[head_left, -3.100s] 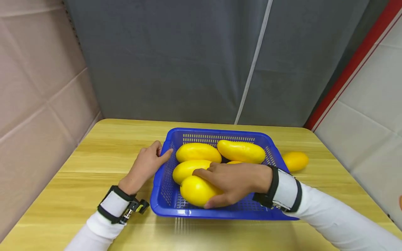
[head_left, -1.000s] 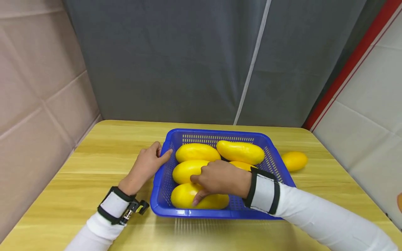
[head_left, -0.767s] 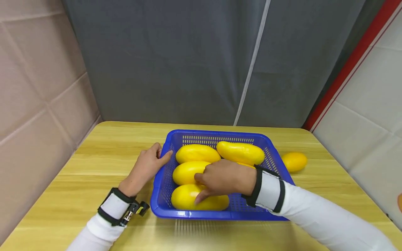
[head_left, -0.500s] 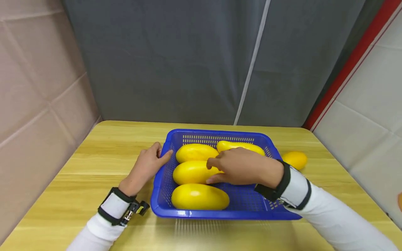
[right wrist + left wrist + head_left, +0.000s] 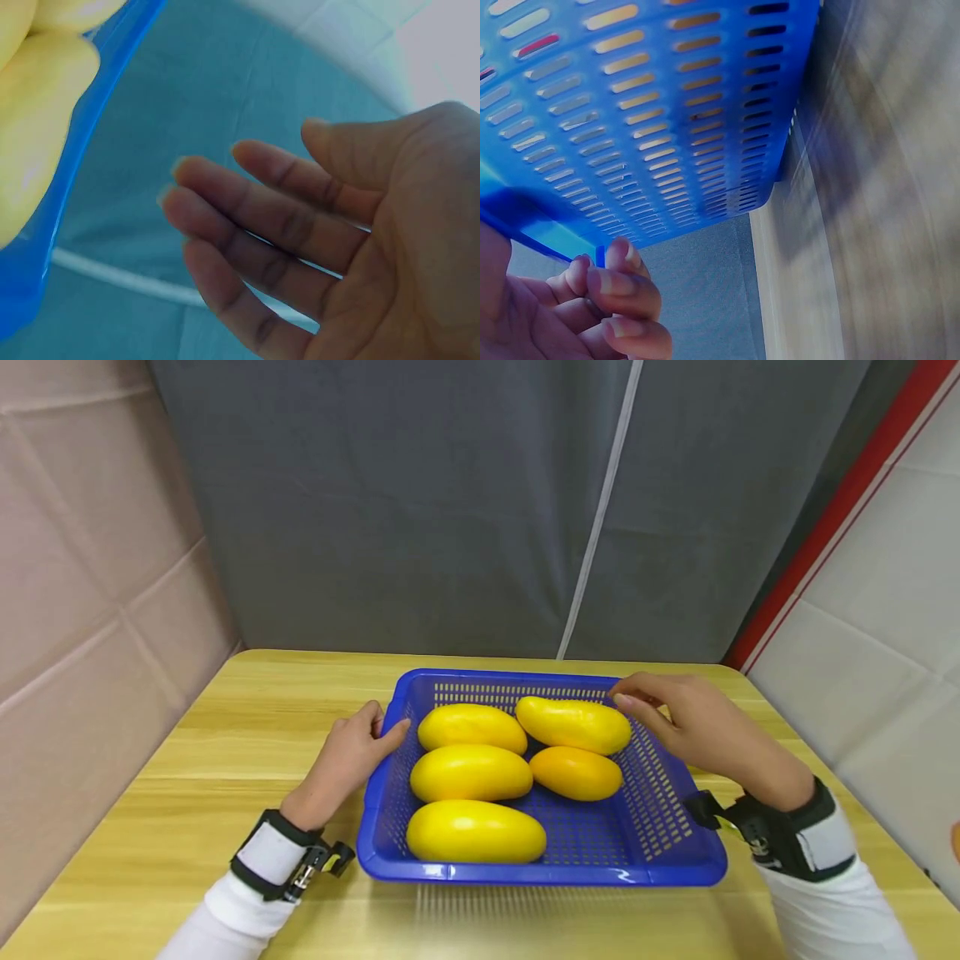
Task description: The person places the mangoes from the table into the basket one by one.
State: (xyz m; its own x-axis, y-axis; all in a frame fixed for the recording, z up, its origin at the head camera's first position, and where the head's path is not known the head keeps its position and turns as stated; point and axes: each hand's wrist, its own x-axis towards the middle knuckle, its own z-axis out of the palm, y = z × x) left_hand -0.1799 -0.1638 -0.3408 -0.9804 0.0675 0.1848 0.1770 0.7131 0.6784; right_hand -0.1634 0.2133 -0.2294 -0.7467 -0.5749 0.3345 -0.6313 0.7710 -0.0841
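My left hand (image 5: 347, 760) grips the left rim of a blue plastic basket (image 5: 536, 873), thumb over the edge and fingers curled outside; the left wrist view shows those fingers (image 5: 626, 292) beneath the rim. Four-sided and slotted, the basket holds several smooth, oblong yellow fruits: one at the front (image 5: 477, 832), one behind it (image 5: 471, 773), one at the back left (image 5: 472, 729) and one at the back right (image 5: 573, 724). A smaller orange-yellow fruit (image 5: 576, 773) lies right of the middle. Above the basket's right rim hovers my right hand (image 5: 701, 727), its loosely bent fingers holding nothing.
A wooden table (image 5: 300, 693) bears the basket. Behind it hangs a grey curtain (image 5: 420, 527) with a white strip; pale panels stand left (image 5: 97, 543) and right (image 5: 892, 635). The fruit seen earlier on the table at right is hidden behind my right hand.
After placing the front fruit level in the basket, my right hand let go, moved right across the basket and now hovers by the right rim. My left hand stayed on the left rim.
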